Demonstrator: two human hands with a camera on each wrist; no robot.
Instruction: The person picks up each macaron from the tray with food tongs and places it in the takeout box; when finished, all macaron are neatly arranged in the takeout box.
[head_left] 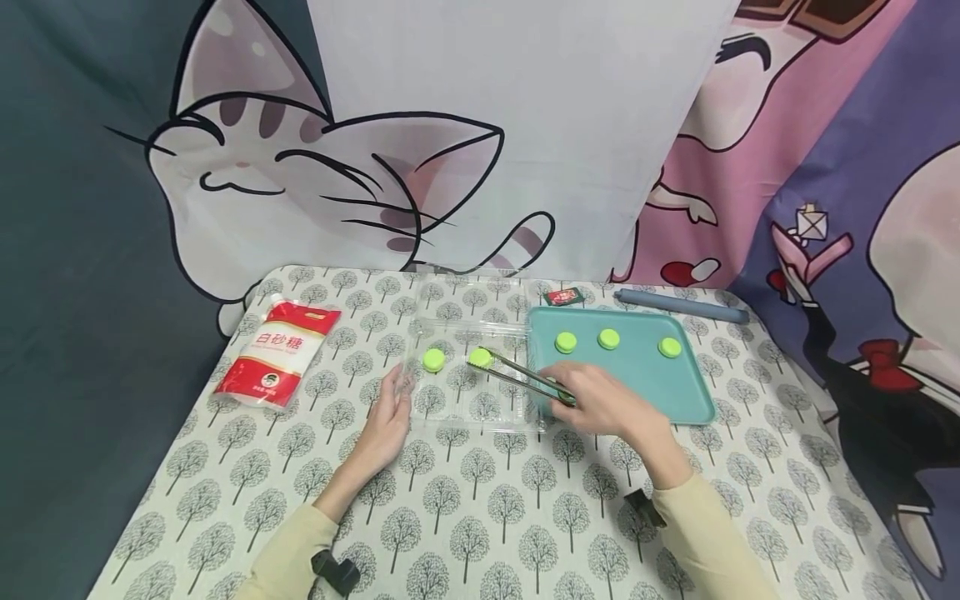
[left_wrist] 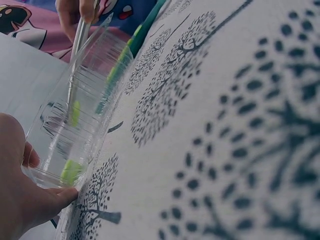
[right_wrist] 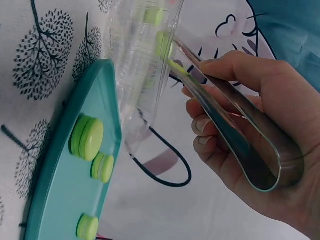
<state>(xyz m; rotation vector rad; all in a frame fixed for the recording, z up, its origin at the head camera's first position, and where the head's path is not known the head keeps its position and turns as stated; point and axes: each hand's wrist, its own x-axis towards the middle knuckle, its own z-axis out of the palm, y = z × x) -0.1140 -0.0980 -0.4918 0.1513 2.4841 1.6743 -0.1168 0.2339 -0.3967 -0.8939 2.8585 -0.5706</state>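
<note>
My left hand [head_left: 387,417] grips the left edge of a clear plastic container [head_left: 450,410], its thumb [left_wrist: 62,196] low on the outside in the left wrist view. My right hand [head_left: 600,400] holds metal tongs [right_wrist: 220,114] whose tips reach into the container. Between those tips sits a green macaron [head_left: 481,358]. To its left, a second green macaron [head_left: 433,360] lies inside the container. The teal tray [head_left: 637,392] to the right carries several more, among them a macaron [head_left: 566,342] close to the container and one partly hidden beneath my right hand.
The container's clear lid [head_left: 472,298] lies folded back behind it. On the left lies a red and white sugar bag [head_left: 281,354]. Behind the tray are a small red and dark packet [head_left: 563,297] and a grey-blue rod [head_left: 682,306]. A tree-patterned cloth [head_left: 502,500] covers the table.
</note>
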